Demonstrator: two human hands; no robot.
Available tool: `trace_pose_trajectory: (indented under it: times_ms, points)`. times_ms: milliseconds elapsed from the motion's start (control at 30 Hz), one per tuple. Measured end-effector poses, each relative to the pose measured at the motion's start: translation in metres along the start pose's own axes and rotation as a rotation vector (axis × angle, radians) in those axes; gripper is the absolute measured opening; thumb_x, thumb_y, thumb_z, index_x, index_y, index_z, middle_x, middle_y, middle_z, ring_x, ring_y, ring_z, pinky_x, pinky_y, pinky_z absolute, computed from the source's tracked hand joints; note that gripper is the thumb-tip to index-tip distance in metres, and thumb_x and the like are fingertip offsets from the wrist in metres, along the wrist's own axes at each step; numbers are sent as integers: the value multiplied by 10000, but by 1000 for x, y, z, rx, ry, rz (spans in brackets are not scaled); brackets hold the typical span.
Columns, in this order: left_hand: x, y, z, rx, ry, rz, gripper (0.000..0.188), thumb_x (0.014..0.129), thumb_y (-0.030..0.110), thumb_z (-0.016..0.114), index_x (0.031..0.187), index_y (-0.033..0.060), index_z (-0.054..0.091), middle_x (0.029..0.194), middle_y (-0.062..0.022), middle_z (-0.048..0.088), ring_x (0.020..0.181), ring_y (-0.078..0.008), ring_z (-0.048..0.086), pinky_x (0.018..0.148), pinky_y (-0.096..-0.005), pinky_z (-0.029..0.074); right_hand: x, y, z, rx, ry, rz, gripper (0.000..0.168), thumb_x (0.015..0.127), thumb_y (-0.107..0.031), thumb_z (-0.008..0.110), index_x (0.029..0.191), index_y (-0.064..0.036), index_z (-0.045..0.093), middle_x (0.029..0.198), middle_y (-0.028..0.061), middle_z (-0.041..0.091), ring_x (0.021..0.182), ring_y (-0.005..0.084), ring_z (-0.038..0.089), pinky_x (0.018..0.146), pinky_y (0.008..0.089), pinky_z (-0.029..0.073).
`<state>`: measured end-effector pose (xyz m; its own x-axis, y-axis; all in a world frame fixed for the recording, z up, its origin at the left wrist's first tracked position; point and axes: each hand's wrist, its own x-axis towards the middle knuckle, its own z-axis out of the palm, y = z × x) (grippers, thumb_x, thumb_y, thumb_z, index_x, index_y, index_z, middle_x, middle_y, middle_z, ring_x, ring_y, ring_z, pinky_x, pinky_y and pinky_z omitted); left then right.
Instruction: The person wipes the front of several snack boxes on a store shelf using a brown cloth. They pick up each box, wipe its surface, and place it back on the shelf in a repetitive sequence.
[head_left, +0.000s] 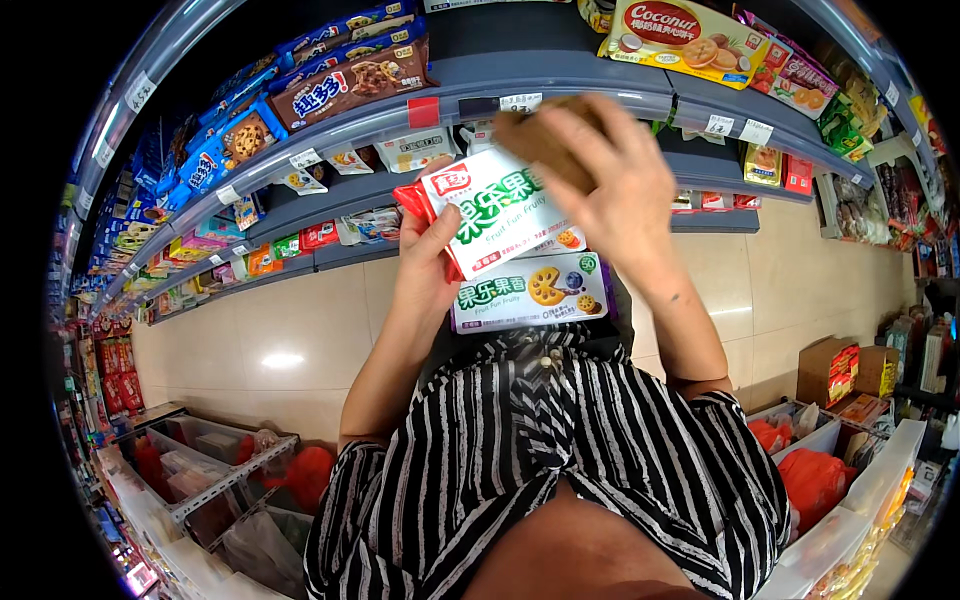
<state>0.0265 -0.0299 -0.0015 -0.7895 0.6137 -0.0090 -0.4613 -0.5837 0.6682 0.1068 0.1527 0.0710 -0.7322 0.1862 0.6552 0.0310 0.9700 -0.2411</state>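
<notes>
My left hand (431, 244) grips a white biscuit packet with red ends (499, 210) by its left end, thumb across the front. A brown cloth (551, 142) is in my right hand (626, 172), over the packet's upper right corner. Motion blurs this hand and the cloth, and whether the cloth touches the packet is hard to tell. Below, a second biscuit packet, white with purple ends (532, 294), lies at my lap, partly covered by the first one.
Shelves (487, 52) of packaged biscuits curve around in front, with blue cookie packets (225, 154) on the left and a yellow coconut biscuit packet (686, 41) on the right. Behind me stand bins (202, 480) of bagged goods. Cardboard boxes (825, 367) are at the right.
</notes>
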Motion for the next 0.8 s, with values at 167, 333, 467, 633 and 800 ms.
trace_pose_trajectory:
  times_ms: [167,333,467,633,800]
  points:
    - [0,4,-6,-33,40,-10,525,897,95,622,1377,65,411,1277,-126,561,1159,-240,580,967,-408,514,-1,59,-7,-212,58,241,409,747,-256,756,1136,-161,678,1164,101,615,990,289,630,808,371,526]
    - [3,0,-5,-9,62,17,477,932,162,585,1354,3,431,1286,-142,563,1137,-241,595,975,-409,503,-6,19,-18,15,47,-3,516,682,-235,760,1180,-202,630,1175,111,568,927,295,596,769,383,529]
    - [10,-5,-12,-42,35,49,353,939,176,566,1249,10,536,1244,-124,595,1093,-237,614,966,-397,491,-21,-31,-6,210,-13,-191,613,620,-228,781,1203,-182,600,1227,144,516,872,298,576,730,355,528]
    - [5,15,-5,-9,134,22,466,892,109,622,1317,44,441,1229,-129,586,1102,-252,615,926,-415,540,-24,12,-4,55,58,92,484,699,-218,780,1164,-169,654,1238,115,568,1040,308,591,859,380,514]
    - [7,27,-9,8,210,65,483,920,172,564,1343,-9,417,1284,-170,565,1166,-316,574,947,-472,511,-55,71,-12,371,67,500,424,747,-213,768,1140,-96,657,1130,131,632,991,300,630,861,357,504]
